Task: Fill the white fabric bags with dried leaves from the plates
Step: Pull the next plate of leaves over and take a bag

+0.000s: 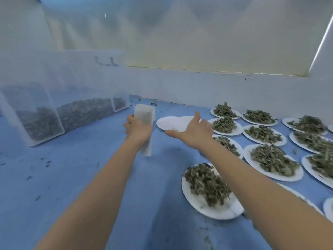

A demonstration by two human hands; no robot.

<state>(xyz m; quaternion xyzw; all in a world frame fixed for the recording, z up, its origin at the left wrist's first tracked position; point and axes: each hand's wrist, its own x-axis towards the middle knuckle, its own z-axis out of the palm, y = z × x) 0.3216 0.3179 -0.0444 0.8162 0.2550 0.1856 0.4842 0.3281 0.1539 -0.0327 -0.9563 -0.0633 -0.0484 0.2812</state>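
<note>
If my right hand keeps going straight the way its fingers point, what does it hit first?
Most likely the nearly empty white plate. The right hand is open, fingers pointing away over the plate's near edge, perhaps already touching it. Depth is hard to judge from this one view.

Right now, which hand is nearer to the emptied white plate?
Right. The right hand lies open at the emptied plate's near edge, seemingly touching it; the left hand holds the white fabric bag just left of it.
</note>
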